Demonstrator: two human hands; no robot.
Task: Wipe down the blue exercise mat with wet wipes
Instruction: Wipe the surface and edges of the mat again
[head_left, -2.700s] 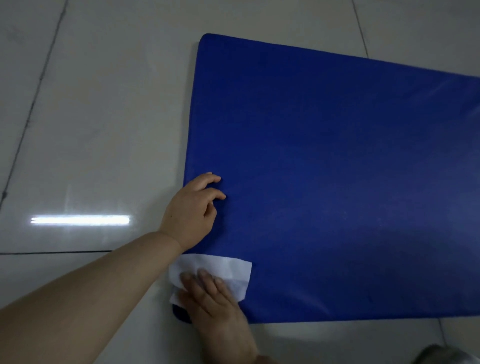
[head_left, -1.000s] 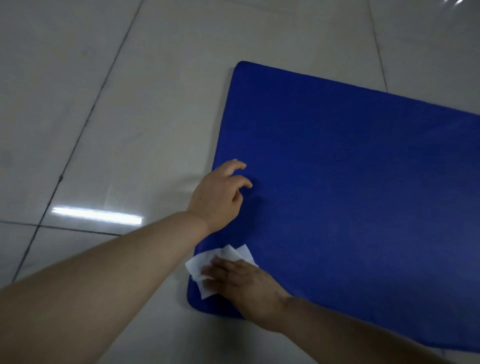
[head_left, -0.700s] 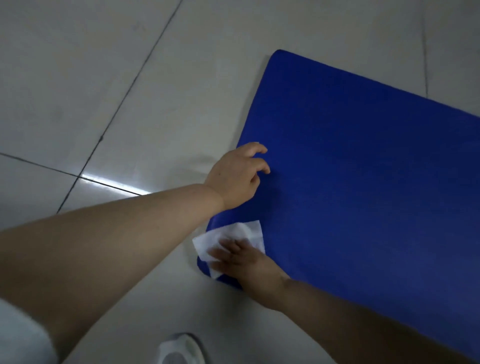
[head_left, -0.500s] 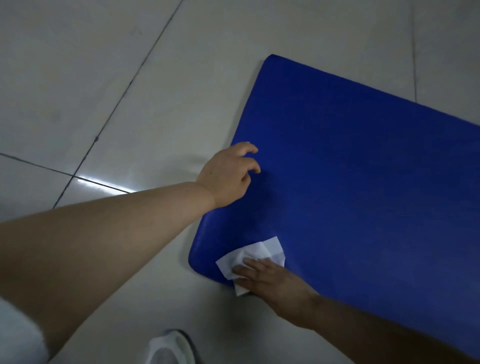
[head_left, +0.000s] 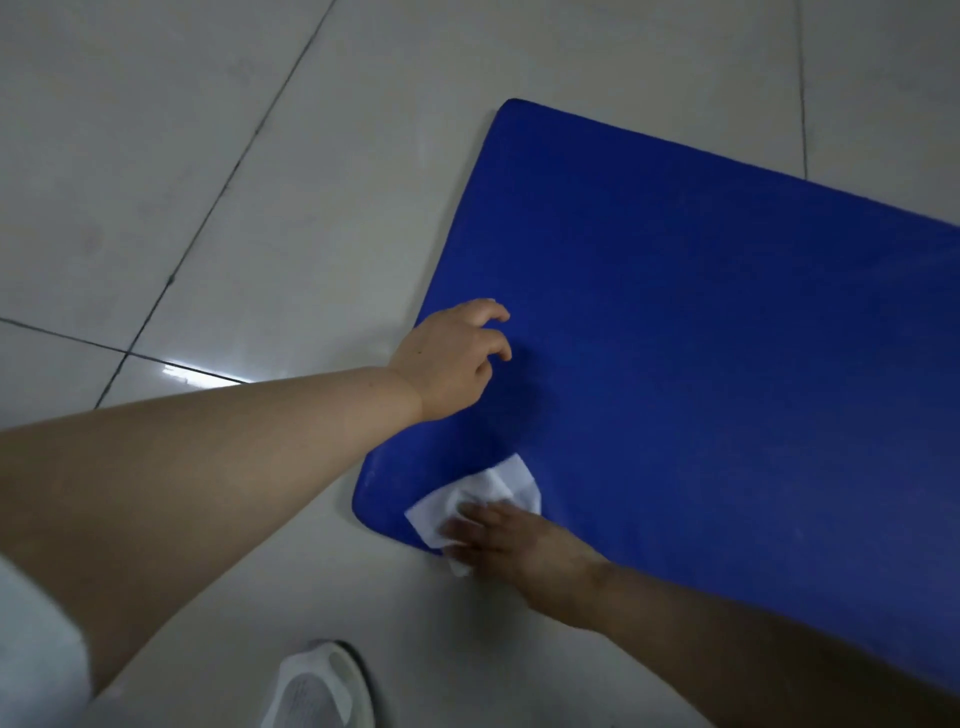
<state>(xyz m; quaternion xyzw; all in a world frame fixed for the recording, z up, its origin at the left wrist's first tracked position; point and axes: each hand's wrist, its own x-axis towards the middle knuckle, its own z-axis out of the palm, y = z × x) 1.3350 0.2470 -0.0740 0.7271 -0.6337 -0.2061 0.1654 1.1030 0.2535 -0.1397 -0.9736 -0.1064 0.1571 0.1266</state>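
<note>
One blue mat (head_left: 701, 364), one white wipe (head_left: 483, 491) under flat right-hand fingers (head_left: 470, 527), left-hand fingers (head_left: 493, 353) loosely curled, empty.

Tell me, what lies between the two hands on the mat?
Only bare blue mat: in the head view, nothing sits between the left hand and the right hand pressing the wipe.

Blue exercise mat (head_left: 701, 338): a deep blue, thick pad with rounded corners, lying flat on the pale tiled floor (head_left: 234, 182), set at a slant so that its near corner sits at lower centre and its length runs off the right edge. Wet wipe (head_left: 493, 493): a white, crumpled sheet spread on the mat's near corner, partly overhanging the near edge onto the floor, one pointed flap lying towards the mat's middle.
</note>
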